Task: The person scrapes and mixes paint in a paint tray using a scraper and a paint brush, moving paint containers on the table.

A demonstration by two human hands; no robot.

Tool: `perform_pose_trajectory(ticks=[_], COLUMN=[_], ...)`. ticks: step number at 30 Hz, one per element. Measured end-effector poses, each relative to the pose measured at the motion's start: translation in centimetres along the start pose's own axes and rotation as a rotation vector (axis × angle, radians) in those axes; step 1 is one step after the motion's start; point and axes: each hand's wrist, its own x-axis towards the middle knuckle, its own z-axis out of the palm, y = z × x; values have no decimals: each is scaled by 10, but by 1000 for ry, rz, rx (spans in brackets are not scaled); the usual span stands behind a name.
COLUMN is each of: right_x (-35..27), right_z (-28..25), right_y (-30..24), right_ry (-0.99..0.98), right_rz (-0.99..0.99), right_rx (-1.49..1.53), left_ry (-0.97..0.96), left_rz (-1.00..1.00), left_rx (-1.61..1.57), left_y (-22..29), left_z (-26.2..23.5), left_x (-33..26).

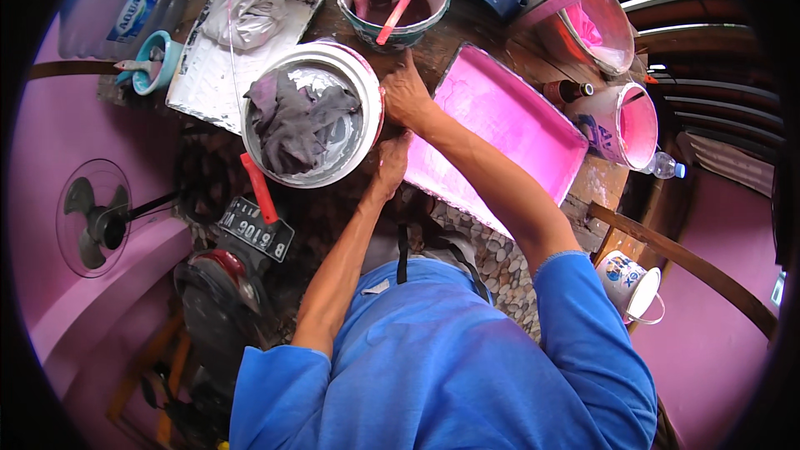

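Observation:
A white bucket [372, 92] stands tilted at the table's near edge, a crumpled dark grey rag [304, 123] lying over the grey residue inside. Against its right side is my right hand [406, 96], with one finger stretched toward the paint bowl and the others folded. Just below it, my left hand [393, 160] is closed beside the bucket; whatever its fingers hold is hidden. To the right of both hands lies a tray [508, 137] coated in bright pink paint. Beyond them sits a bowl [375, 33] of dark pink paint, holding brushes with pink and orange handles [406, 2].
A white-smeared tray [196, 75] carries a plastic bag [254, 17]. Beside it are a blue cup with a brush [169, 62] and a large bottle [108, 8]. Pink-stained buckets [637, 125] stand right. A red handle [258, 187], motorcycle [221, 283] and fan [96, 215] are left.

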Motion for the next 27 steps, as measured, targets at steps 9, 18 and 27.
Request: perform_pose_trajectory(ticks=[9, 18, 27], right_x=[-1, -51, -341], right_z=[-1, -51, -90], right_y=[-3, 9, 34], right_ry=[-113, 30, 239], right_rz=[63, 138, 967], right_rx=[-42, 70, 401], left_ry=[17, -40, 2], left_rz=[7, 45, -255], left_rx=[102, 96, -121], left_y=[31, 15, 8], left_z=[9, 0, -32], left_x=[-13, -8, -50])
